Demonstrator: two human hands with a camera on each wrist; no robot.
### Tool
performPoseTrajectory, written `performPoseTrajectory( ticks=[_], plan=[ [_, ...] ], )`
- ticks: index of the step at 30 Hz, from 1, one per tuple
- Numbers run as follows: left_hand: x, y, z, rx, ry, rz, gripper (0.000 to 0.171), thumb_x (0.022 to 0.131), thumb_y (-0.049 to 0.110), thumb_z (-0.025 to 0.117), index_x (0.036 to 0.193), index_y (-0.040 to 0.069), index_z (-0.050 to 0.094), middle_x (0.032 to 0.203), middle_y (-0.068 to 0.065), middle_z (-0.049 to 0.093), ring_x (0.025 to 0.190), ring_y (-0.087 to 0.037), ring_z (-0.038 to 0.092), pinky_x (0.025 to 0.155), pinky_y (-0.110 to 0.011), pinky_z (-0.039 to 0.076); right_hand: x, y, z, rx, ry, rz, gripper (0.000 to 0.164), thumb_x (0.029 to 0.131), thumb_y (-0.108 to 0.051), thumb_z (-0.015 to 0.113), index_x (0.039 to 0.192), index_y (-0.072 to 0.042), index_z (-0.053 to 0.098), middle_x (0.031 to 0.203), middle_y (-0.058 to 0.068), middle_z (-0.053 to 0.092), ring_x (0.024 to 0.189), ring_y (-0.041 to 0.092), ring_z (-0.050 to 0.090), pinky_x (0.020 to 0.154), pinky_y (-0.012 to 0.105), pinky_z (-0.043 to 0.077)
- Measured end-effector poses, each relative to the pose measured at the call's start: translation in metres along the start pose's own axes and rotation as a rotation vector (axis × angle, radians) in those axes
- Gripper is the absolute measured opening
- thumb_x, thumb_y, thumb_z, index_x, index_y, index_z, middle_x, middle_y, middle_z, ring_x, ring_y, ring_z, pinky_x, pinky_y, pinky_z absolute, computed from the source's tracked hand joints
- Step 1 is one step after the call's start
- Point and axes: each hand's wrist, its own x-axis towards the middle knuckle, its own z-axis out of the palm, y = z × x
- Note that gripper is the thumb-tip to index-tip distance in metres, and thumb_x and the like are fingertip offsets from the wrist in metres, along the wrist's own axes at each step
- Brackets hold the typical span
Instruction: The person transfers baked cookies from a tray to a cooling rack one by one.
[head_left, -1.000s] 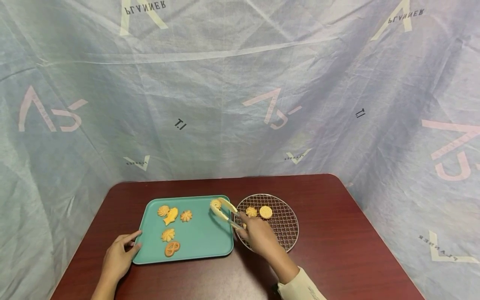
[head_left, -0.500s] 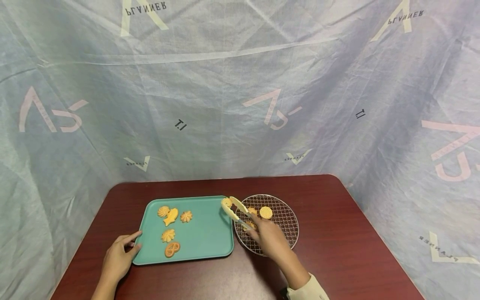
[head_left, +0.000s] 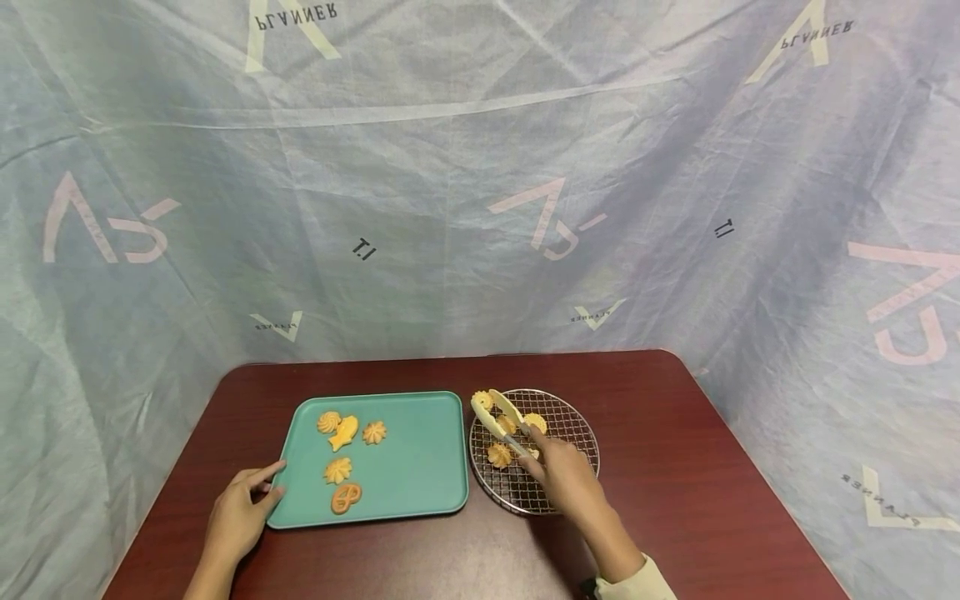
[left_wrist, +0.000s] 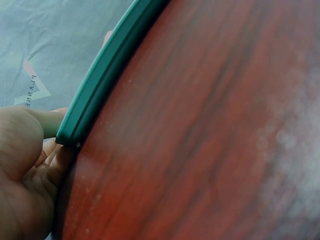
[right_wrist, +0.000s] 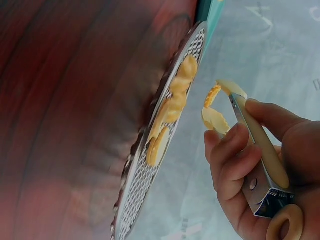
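Note:
My right hand [head_left: 573, 479] holds pale-tipped metal tongs [head_left: 491, 423] over the left part of a round wire rack [head_left: 573, 467]. Between the tong tips is a small ridged round cookie [right_wrist: 212, 95], raised above the rack in the right wrist view. Several cookies lie on the rack, among them a flower-shaped cookie [head_left: 500, 455] and a round cookie [head_left: 535, 424], partly behind the tongs. My left hand [head_left: 240, 512] pinches the left edge of a green tray [head_left: 412, 467], thumb over the rim and fingers beneath it in the left wrist view.
On the tray's left half lie a fish-shaped cookie [head_left: 343, 433], a pretzel [head_left: 346, 498], a swirl cookie [head_left: 328, 422] and flower-shaped cookies. Tray and rack sit side by side on a dark red wooden table [head_left: 675, 500]. A grey printed cloth [head_left: 450, 208] hangs around the table.
My right hand has carried the tongs and the cookie rightward from the tray's far right corner to over the rack. The left hand stays at the tray's edge.

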Motion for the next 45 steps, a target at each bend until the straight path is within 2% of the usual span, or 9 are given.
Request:
performPoseTrajectory(
  ticks=[2,7,11,16,31,45],
  plan=[
    [0.000,0.000,0.000,0.001,0.004,0.004,0.046,0.097,0.012,0.073,0.141,0.006,0.064,0.122,-0.019,0.061,0.098,-0.028,0.060,0.071,-0.037,0.042,0.000,0.004,-0.003,-0.007,-0.008,0.013,0.054,0.097,-0.027,0.074,0.143,-0.003,0.061,0.106,0.020,0.074,0.091,0.039,0.072,0.079,0.054,0.057],
    [0.000,0.001,0.000,-0.001,0.006,0.005,0.046,0.096,0.012,0.073,0.141,0.005,0.064,0.121,-0.019,0.061,0.098,-0.028,0.060,0.071,-0.037,0.042,-0.002,0.015,-0.009,-0.033,-0.021,0.054,0.055,0.097,-0.027,0.073,0.145,-0.004,0.059,0.106,0.020,0.074,0.091,0.039,0.071,0.077,0.055,0.057],
    [0.000,0.001,0.001,-0.001,0.005,0.003,0.046,0.096,0.012,0.073,0.141,0.005,0.064,0.121,-0.019,0.061,0.097,-0.028,0.061,0.070,-0.037,0.042,-0.004,0.024,-0.012,-0.050,-0.028,0.098,0.057,0.098,-0.030,0.072,0.147,-0.005,0.058,0.119,0.025,0.071,0.100,0.045,0.070,0.078,0.058,0.057],
    [-0.001,0.001,0.000,-0.002,0.005,0.005,0.046,0.096,0.012,0.073,0.141,0.005,0.064,0.121,-0.019,0.061,0.098,-0.028,0.061,0.070,-0.036,0.042,-0.005,0.031,-0.016,-0.078,-0.042,0.123,0.058,0.098,-0.031,0.072,0.147,-0.004,0.057,0.121,0.028,0.070,0.098,0.049,0.070,0.077,0.058,0.056],
    [-0.001,0.001,0.000,-0.001,0.008,0.010,0.046,0.096,0.012,0.073,0.141,0.004,0.064,0.122,-0.019,0.061,0.097,-0.028,0.060,0.071,-0.036,0.043,-0.003,0.044,-0.008,-0.071,-0.046,0.144,0.056,0.097,-0.031,0.073,0.144,-0.003,0.059,0.107,0.031,0.071,0.085,0.048,0.070,0.068,0.058,0.055],
    [-0.001,0.002,0.000,-0.005,0.010,0.010,0.046,0.096,0.011,0.073,0.140,0.004,0.065,0.121,-0.019,0.061,0.096,-0.027,0.060,0.071,-0.036,0.042,-0.001,0.045,-0.008,-0.077,-0.035,0.129,0.056,0.096,-0.032,0.074,0.142,-0.003,0.060,0.104,0.030,0.072,0.084,0.048,0.070,0.068,0.058,0.056]
  ],
)
